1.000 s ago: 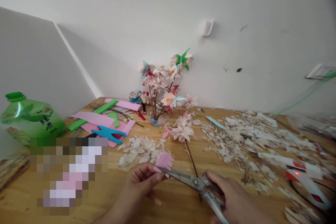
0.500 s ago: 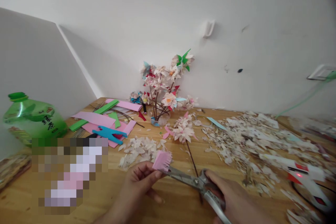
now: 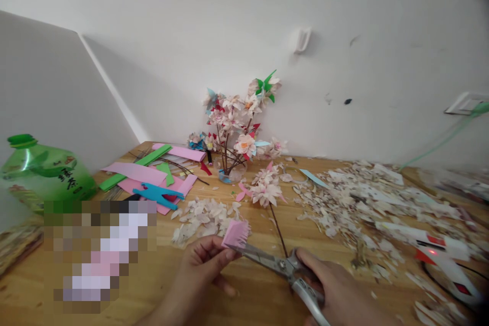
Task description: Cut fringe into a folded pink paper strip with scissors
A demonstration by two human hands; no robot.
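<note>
Between thumb and fingers, my left hand [image 3: 208, 265] pinches a small piece of pink paper [image 3: 236, 234] whose right edge is cut into a fringe. My right hand [image 3: 324, 280] is wrapped round the handles of metal scissors [image 3: 280, 265]. The scissor blades point left and meet the lower edge of the pink paper, close to my left thumb. Just beyond the scissors lies a pale flower [image 3: 265, 191] with pink leaves and a brown stem, which runs down behind the scissors. A pile of loose white petals [image 3: 206, 219] is behind my left hand.
A jar of paper flowers [image 3: 231, 168] stands near the wall. Coloured paper strips [image 3: 156, 192] and a green bottle [image 3: 49, 173] are at the left. Scattered petals [image 3: 355, 204] and a white glue gun [image 3: 443, 249] with a red light lie at the right. A blurred patch covers the lower left.
The scissors and my right hand have shifted slightly left, and the handles look closer together. The whole view has also moved a little. My left hand still holds the pink paper.
</note>
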